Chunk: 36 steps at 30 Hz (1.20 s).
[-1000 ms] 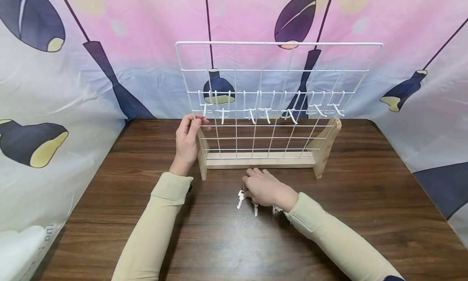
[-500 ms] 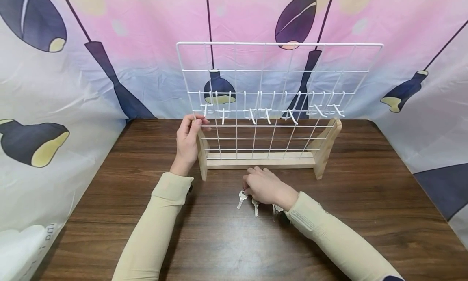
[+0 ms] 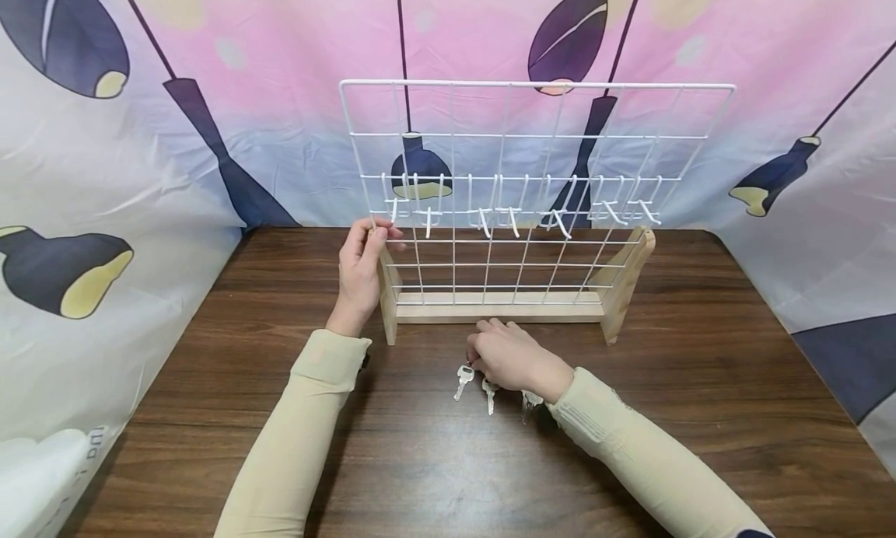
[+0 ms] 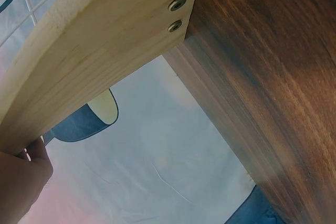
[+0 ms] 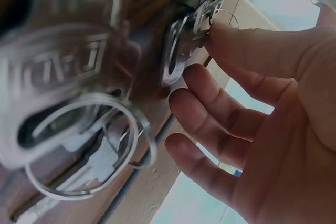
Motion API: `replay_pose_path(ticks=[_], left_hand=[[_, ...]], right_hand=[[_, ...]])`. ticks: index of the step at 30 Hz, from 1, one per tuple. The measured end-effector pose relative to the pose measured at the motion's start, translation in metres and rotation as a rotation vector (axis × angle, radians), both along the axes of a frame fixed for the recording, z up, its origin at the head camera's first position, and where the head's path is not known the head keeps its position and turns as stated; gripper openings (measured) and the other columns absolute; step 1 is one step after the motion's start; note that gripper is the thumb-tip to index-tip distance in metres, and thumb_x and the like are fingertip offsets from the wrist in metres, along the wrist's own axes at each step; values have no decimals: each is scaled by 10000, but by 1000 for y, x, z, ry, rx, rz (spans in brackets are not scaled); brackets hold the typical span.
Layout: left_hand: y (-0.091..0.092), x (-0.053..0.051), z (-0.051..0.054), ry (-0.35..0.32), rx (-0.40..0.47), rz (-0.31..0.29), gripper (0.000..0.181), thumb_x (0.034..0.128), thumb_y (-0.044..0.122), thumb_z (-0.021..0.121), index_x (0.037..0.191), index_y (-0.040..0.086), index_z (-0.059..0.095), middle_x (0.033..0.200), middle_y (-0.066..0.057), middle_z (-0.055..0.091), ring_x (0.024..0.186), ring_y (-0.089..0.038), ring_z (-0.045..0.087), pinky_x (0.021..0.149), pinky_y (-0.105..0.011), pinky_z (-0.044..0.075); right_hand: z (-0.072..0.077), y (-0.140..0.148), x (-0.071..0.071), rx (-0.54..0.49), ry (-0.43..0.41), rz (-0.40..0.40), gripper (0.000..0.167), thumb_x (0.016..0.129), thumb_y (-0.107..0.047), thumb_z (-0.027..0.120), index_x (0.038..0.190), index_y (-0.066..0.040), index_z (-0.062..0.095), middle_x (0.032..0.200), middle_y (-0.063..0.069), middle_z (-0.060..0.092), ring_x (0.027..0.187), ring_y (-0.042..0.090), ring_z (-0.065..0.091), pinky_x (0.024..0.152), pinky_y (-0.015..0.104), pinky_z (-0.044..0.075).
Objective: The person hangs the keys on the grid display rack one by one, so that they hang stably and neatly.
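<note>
The left hand (image 3: 359,267) grips the top of the left wooden side piece (image 3: 388,305) of a white wire grid rack (image 3: 453,266); that side piece (image 4: 100,40) fills the upper left of the left wrist view. Low over the table, just in front of the rack's base, the right hand (image 3: 514,357) has its thumb and a fingertip at a thin metal ring (image 5: 226,13) by some keys (image 5: 178,51). Silver keys (image 3: 464,382) (image 3: 490,398) (image 3: 530,400) lie under and beside this hand. A large key (image 5: 52,82) with a ring (image 5: 137,145) is close to the right wrist camera.
Several white hooks (image 3: 483,221) hang in a row on the grid, with no keys on them. A wooden base bar (image 3: 498,312) joins the side pieces on the brown table (image 3: 280,437). Patterned cloth (image 3: 294,71) stands behind; a white object (image 3: 42,476) is at lower left.
The right hand has shifted very slightly right, and more of the leftmost key's head shows beside its fingers. The left hand keeps its grip on the rack.
</note>
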<state>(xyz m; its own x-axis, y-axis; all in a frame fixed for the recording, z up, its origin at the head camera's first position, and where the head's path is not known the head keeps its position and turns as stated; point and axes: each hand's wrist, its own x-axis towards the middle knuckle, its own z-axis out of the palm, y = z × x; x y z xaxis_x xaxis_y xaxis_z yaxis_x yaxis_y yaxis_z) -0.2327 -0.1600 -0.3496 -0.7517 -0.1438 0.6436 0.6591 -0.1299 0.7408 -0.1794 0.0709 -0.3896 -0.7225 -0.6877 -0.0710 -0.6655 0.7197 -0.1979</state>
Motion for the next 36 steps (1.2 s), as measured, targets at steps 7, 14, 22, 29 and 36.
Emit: replay_pose_path(ticks=[7, 14, 22, 29, 36], left_hand=[[0, 0, 0, 12, 11, -5, 153, 1004, 12, 440, 1023, -113, 525, 913, -295, 564, 811, -226, 620, 769, -311, 564], [-1, 0, -1, 6, -26, 18, 139, 1008, 45, 449, 1032, -26, 566, 934, -330, 549, 833, -293, 619, 798, -447, 559], [-2, -1, -1, 1, -42, 32, 195, 1014, 34, 439, 1046, -145, 510, 932, -325, 552, 834, -303, 621, 801, -435, 563], [-1, 0, -1, 3, -48, 40, 236, 1014, 32, 437, 1063, -195, 476, 924, -287, 573, 816, -171, 636, 800, -457, 560], [-2, 0, -2, 0, -53, 50, 161, 1012, 57, 448, 1048, -50, 563, 943, -336, 559, 812, -344, 626, 798, -480, 555]], right_hand=[[0, 1, 0, -24, 4, 7, 125, 899, -148, 655, 811, -223, 604, 859, -64, 499, 875, 150, 503, 826, 444, 472], [-1, 2, -1, -42, 8, 26, 149, 897, -151, 649, 793, -226, 573, 848, -66, 488, 868, 153, 493, 776, 404, 465], [2, 4, 0, -88, -4, 60, 151, 880, -146, 643, 792, -233, 556, 843, -73, 476, 849, 141, 476, 700, 313, 422], [7, 4, 2, -129, -32, 76, 96, 899, -163, 646, 843, -216, 589, 880, -72, 500, 868, 138, 496, 726, 320, 447], [11, 4, 3, -226, -49, 118, 62, 917, -187, 665, 881, -216, 624, 908, -91, 528, 812, 90, 503, 729, 279, 481]])
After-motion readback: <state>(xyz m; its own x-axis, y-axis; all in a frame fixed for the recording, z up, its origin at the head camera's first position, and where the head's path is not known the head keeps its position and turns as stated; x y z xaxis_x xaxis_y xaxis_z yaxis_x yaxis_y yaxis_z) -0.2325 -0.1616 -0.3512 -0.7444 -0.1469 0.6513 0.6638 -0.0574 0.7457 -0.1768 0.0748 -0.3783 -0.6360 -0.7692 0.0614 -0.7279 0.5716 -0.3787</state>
